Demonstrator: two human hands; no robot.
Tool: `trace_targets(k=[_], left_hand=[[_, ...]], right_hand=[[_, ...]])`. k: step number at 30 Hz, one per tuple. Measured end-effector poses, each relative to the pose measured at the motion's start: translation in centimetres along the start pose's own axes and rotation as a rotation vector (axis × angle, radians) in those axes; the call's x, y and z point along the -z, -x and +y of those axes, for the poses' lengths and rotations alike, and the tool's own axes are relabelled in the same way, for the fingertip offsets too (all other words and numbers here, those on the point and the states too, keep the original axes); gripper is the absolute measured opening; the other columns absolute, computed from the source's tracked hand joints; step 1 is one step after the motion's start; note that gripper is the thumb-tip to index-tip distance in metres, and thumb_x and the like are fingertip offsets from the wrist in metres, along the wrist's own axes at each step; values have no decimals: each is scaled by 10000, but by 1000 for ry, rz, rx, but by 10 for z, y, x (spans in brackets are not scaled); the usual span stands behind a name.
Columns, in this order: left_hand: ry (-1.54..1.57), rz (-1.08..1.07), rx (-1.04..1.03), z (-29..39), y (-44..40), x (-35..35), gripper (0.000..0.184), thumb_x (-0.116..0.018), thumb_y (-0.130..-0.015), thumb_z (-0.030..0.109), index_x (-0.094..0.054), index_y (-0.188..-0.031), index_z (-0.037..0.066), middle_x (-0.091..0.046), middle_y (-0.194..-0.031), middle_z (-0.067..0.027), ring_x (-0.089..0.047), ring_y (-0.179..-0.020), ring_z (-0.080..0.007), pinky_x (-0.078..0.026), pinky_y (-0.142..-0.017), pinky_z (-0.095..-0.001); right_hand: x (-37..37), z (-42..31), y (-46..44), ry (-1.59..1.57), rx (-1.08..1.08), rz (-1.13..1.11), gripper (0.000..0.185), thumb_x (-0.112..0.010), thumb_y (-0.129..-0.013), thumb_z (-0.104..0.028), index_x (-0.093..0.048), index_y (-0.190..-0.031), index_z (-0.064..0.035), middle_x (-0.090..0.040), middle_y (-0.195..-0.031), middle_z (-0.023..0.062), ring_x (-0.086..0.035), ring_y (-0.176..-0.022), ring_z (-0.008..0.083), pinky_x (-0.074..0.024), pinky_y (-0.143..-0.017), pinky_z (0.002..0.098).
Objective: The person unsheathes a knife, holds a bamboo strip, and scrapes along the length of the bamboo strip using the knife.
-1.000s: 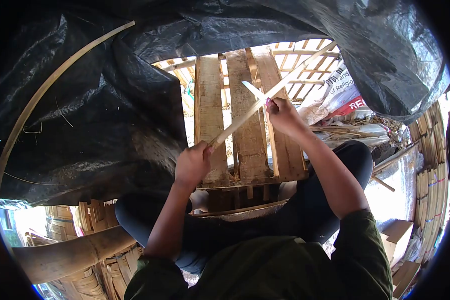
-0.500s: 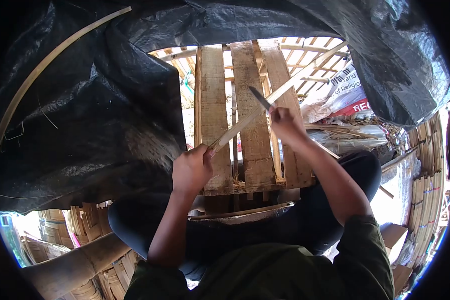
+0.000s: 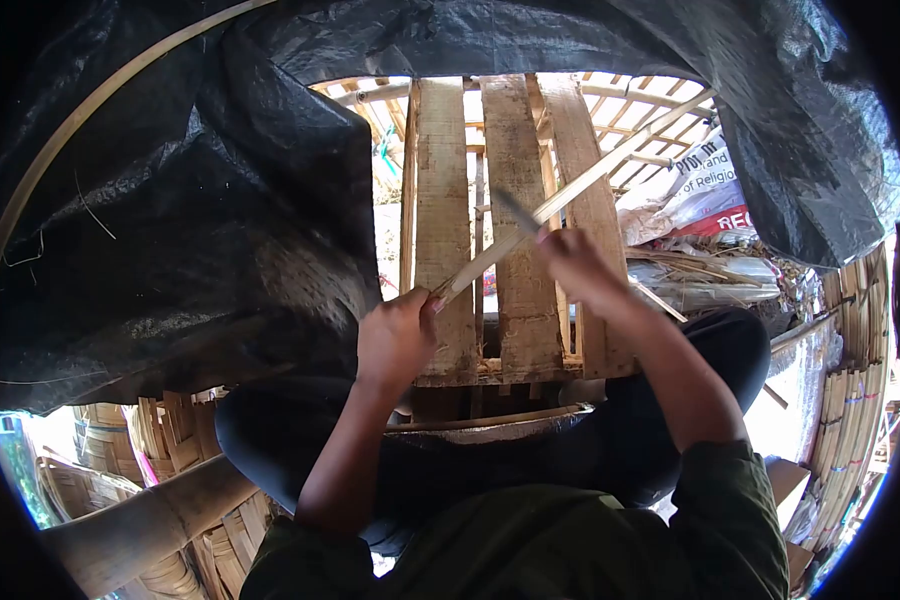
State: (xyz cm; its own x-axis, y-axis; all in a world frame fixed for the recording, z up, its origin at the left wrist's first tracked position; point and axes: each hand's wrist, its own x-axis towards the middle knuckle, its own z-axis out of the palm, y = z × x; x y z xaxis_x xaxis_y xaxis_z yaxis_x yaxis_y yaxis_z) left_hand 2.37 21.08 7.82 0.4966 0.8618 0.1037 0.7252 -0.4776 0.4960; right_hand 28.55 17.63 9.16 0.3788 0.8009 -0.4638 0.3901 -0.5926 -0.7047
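My left hand (image 3: 398,335) is closed around the lower end of a long pale bamboo strip (image 3: 580,186), which slants up to the right across the wooden planks. In my right hand (image 3: 582,268) is a knife (image 3: 516,211), its dark blade pointing up and left. The blade meets or crosses the strip near its middle; whether it cuts in, I cannot tell. Motion blurs the blade slightly. Beneath both hands lies a slatted bench of rough planks (image 3: 440,220) with gaps between them.
Black plastic sheeting (image 3: 170,260) hangs on the left and across the top. Another curved bamboo strip (image 3: 80,115) lies over it. On the right are a printed sack (image 3: 705,185) and bundled bamboo slats (image 3: 850,420). A thick bamboo pole (image 3: 150,515) runs at lower left.
The view has shifted slightly. My right hand and the knife have moved a little down along the strip. My left hand keeps its hold on the strip.
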Motion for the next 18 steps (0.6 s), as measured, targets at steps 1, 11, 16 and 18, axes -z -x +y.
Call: trace_targets(k=[1,11,16,18], left_hand=[[-3,-3,-2,0,-1,2,157,-637,-937,206,-619,-855,74,-646,-685,-159,-659,-646,-378,-517,-580,-475],[-70,99,-82,-2,-6,6,127,-651,-926,205,-630,-858,100,-650,-668,-121,-660,-603,-334,-512,-549,-450],[-117,111,-98,-4,-6,7,93,-657,-917,196,-647,-873,114,-650,-663,-110,-658,-588,-321,-510,-536,-432],[-92,125,-81,-5,-5,6,78,-660,-912,188,-653,-877,118,-650,-659,-105,-654,-576,-313,-508,-532,-428]], right_hand=[[11,-2,-6,-155,-112,-27,430,-391,-1079,-385,-571,-1068,5,-530,-605,39,-523,-471,134,-436,-403,305],[17,-8,-9,-220,-201,86,345,-379,-1075,-318,-544,-983,-29,-505,-652,25,-482,-479,118,-430,-407,298],[-5,-12,5,-54,50,69,336,-403,-1076,-331,-548,-965,-49,-488,-645,-8,-459,-487,85,-423,-414,283],[6,-16,4,-55,36,-114,348,-379,-1086,-338,-527,-923,-69,-464,-635,-15,-461,-493,86,-373,-404,280]])
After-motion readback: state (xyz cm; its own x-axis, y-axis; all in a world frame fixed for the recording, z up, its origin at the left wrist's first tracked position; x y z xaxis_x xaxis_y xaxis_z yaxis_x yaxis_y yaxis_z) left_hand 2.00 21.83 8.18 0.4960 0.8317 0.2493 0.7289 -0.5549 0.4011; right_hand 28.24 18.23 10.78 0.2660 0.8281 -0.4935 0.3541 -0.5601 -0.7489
